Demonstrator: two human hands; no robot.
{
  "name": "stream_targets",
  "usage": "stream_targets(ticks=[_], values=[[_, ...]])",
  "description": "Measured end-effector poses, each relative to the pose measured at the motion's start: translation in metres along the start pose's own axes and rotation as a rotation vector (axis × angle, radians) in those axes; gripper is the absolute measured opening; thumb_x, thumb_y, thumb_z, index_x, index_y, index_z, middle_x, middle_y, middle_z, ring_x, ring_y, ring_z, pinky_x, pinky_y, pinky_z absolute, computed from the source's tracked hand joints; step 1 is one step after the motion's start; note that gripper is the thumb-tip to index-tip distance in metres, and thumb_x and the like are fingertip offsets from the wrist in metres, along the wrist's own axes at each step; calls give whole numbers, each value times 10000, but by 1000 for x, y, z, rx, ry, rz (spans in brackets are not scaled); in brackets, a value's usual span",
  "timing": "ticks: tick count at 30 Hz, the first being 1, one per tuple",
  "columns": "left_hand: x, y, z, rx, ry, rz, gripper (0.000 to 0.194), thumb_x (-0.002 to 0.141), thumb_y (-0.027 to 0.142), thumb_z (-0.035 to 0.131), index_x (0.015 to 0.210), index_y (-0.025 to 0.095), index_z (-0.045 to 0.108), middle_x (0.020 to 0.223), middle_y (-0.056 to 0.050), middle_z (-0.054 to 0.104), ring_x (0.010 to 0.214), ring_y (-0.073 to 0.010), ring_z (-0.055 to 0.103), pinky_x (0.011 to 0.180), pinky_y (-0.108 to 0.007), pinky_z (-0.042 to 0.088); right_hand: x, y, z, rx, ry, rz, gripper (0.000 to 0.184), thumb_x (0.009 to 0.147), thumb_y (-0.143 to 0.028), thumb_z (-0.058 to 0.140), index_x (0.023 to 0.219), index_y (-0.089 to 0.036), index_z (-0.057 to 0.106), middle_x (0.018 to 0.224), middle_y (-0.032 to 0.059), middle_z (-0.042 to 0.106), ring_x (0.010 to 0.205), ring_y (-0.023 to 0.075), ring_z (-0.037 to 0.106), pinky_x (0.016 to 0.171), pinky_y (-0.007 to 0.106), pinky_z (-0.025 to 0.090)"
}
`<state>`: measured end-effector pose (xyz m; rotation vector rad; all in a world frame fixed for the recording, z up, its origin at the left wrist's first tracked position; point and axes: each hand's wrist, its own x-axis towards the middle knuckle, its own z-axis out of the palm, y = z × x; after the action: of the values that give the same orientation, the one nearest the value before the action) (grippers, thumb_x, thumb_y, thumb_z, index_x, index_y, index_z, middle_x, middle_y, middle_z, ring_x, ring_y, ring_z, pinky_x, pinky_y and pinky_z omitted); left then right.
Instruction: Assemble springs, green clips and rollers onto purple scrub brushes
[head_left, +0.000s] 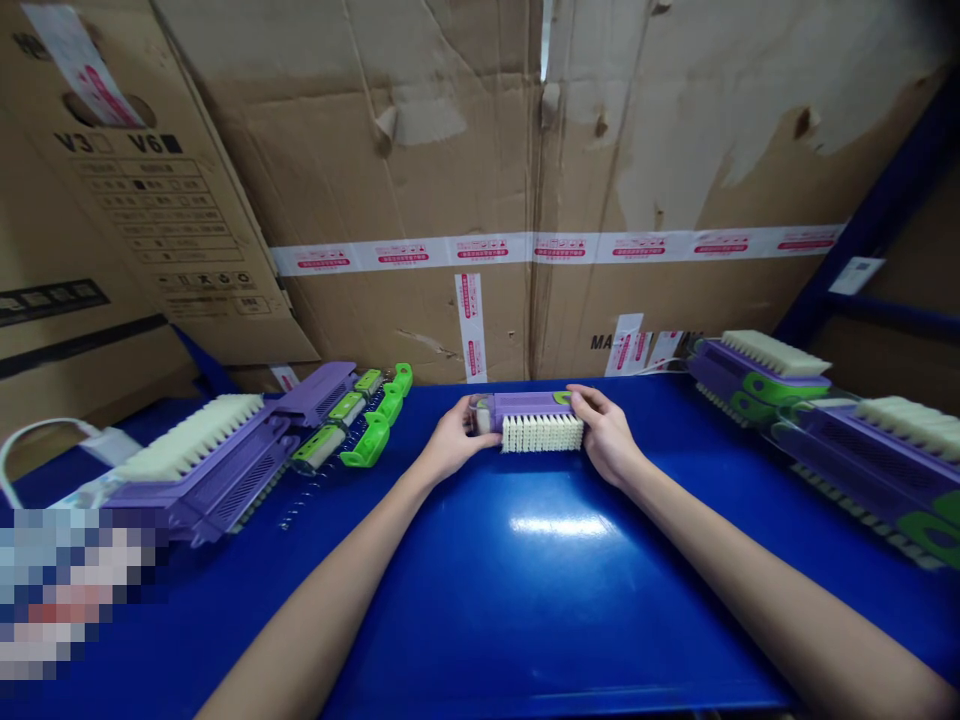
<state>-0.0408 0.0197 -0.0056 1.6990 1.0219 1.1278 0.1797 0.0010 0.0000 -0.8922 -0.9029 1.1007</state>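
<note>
One purple bristle brush (534, 405) lies between the two hands, over the far part of the blue tabletop (510, 620), with the left hand (450, 442) pinching its clear end and the right hand (609, 435) pinching its green-marked end. Two similar purple-green brushes (877, 450) sit right of the grip; left of it are three bright-green clips (367, 442) and three green-topped blocks (320, 447).

Dim upper corners, white glare on blue tabletop (465, 600), wide-angle edge distortion, pixelated lower-left patch

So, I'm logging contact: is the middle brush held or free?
Held: the left hand and right hand grip opposite ends of the purple brush.
</note>
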Motion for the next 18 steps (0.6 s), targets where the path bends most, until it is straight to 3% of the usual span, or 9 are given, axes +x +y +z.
stream_targets(ticks=[7,18], values=[[-5,1,-1,75,-135,32,627,593,93,605,1165,157,356,1099,-99,566,990,-205,584,869,-353,461,-1,1,-1,-5,-81,16,373,636,-434,731,930,-219,647,899,22,675,861,203,602,756,317,442],[-5,-1,1,119,-103,52,598,643,153,634,1164,170,339,1118,-91,534,1054,-212,546,946,-379,411,-3,4,-5,-167,-210,9,384,772,-445,567,1100,-245,565,967,3,647,857,198,593,714,287,428]])
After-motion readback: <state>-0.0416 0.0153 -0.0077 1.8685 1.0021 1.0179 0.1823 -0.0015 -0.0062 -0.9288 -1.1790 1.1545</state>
